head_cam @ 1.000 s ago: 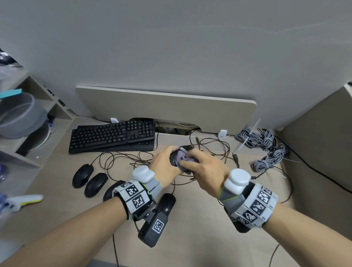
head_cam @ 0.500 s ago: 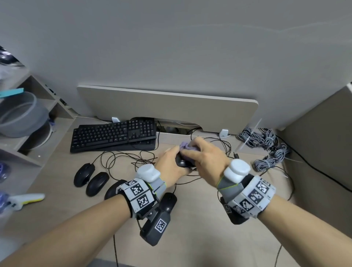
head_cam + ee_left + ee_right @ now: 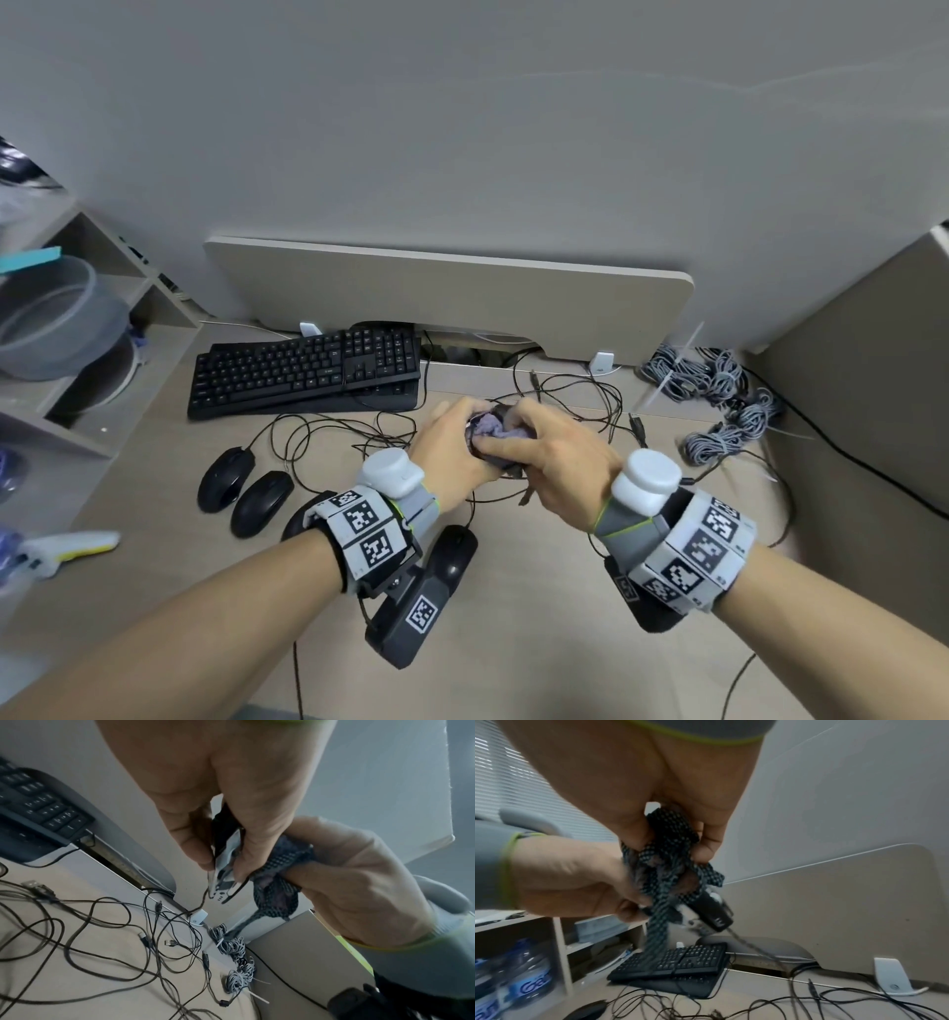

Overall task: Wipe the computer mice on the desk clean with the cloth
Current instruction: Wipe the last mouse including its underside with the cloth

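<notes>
My left hand [image 3: 452, 452] grips a black mouse [image 3: 226, 850] between thumb and fingers, lifted off the desk [image 3: 513, 642], with its pale underside showing in the left wrist view and its cable trailing down to the tangle of cables [image 3: 339, 437] below. My right hand [image 3: 554, 462] is curled round the bunched cloth [image 3: 495, 426], which it presses against the mouse just right of my left thumb; a tail of the cloth hangs down under my fingers. In the head view both hands cover nearly all of the mouse, so only a dark sliver shows beside the cloth, and I cannot tell which face the cloth is touching. The right wrist view is smeared around the hanging cloth.

To the near left, two more black mice [image 3: 244, 493] lie side by side on the desk. A third [image 3: 300, 521] is half hidden behind my left wrist band, and another [image 3: 454, 555] lies beside the wrist camera. The black keyboard [image 3: 308, 370] sits further off to the left, below the beige panel [image 3: 452, 298]. Coiled grey cords [image 3: 719, 390] are piled at the far right.
</notes>
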`<state>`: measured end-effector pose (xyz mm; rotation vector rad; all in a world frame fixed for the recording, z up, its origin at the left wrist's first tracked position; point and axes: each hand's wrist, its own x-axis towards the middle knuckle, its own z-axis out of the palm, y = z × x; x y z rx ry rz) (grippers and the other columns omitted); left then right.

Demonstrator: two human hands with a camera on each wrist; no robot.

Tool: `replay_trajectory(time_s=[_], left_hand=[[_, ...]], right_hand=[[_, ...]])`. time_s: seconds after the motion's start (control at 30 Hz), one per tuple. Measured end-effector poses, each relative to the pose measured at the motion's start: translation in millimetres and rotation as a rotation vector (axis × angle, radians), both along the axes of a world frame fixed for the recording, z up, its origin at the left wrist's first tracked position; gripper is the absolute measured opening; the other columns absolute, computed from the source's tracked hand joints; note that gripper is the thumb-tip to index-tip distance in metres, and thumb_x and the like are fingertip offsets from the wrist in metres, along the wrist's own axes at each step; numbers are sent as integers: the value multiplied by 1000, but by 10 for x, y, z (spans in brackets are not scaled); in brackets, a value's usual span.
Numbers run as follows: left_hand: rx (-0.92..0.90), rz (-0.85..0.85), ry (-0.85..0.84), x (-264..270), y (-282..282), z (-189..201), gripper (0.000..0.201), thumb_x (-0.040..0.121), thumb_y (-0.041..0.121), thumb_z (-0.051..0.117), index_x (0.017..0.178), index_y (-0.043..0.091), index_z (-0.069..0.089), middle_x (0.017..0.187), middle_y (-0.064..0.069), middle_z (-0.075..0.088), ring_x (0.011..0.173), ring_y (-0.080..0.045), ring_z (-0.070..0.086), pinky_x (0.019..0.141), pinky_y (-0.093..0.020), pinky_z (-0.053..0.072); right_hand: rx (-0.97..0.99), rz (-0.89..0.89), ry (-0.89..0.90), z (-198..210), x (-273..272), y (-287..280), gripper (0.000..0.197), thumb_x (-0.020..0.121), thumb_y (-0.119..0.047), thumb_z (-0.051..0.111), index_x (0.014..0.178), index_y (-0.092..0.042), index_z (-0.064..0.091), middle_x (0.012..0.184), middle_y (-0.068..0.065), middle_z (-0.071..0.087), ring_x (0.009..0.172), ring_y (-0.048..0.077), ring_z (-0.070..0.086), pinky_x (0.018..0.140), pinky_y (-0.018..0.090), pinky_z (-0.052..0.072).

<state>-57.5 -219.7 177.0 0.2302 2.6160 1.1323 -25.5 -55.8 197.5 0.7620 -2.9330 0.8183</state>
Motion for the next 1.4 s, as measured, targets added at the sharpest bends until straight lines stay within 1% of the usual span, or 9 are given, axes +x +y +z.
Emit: replay_trajectory(time_s=[0.1,0.23,0.33,0.57,0.7,0.8,0.97,1.17,1.4], left_hand=[[-65,-13,15,2,39,16,47,65,26,79,106,26,57,97,5,51,96,-20,57,79,-31,47],[-62,-41,11,-35,46,32,50,65,29,81,110,25,59,101,7,51,99,-17,56,84,-31,48],[-81,-35,22,-39,56,23,48,66,27,81,110,22,61,90,11,47,100,-19,54,80,-30,45],[-88,-41,56,-140,90,31,58,67,27,82,121,22,61,108,3,57,108,-16,53,84,-24,40],[-119,-48,32,-142,187,71,39,68,28,78,103,22,63,93,4,54,97,-21,54,81,-32,46],[-108,-77,11,-164,220,65,23,69,24,74,79,30,55,81,8,51,92,-22,52,69,-26,39],[-20,16,-8,-175,150,-32,59,64,27,87,118,21,63,110,1,60,100,-18,56,79,-22,40],[-24,-29,14,-163,203,-23,43,69,24,80,109,24,64,102,0,59,97,-19,56,76,-24,41],[35,21,47,-175,115,-2,65,69,21,85,128,24,60,110,1,57,99,-15,55,76,-21,36]], right_hand=[[-54,-89,5,17,-101,7,48,80,-26,28,113,-27,63,90,8,49,74,29,52,56,41,49],[-93,23,-3,-33,20,-32,47,76,-14,33,112,-28,62,90,10,51,75,29,52,59,42,49],[-103,-94,-23,-52,-83,76,46,81,-24,30,113,-29,63,90,7,50,74,28,52,57,42,49],[-113,-10,-4,-48,-11,85,51,78,-18,29,116,-25,63,93,10,53,78,29,54,61,38,50],[-220,-129,11,-42,-179,166,53,74,-16,29,121,-18,55,101,7,57,91,29,57,73,37,50],[-198,-41,46,0,-138,66,48,73,-11,31,110,-17,62,103,6,59,90,30,56,72,40,50],[-123,-13,19,-71,-92,235,40,78,-14,36,99,-17,70,94,8,61,80,31,58,64,40,51],[-179,-64,79,39,-140,129,41,79,-20,36,98,-19,72,90,11,61,78,31,60,62,33,51],[-175,-170,56,-81,-187,375,39,79,-30,38,87,-19,75,82,7,61,67,25,61,53,29,50]])
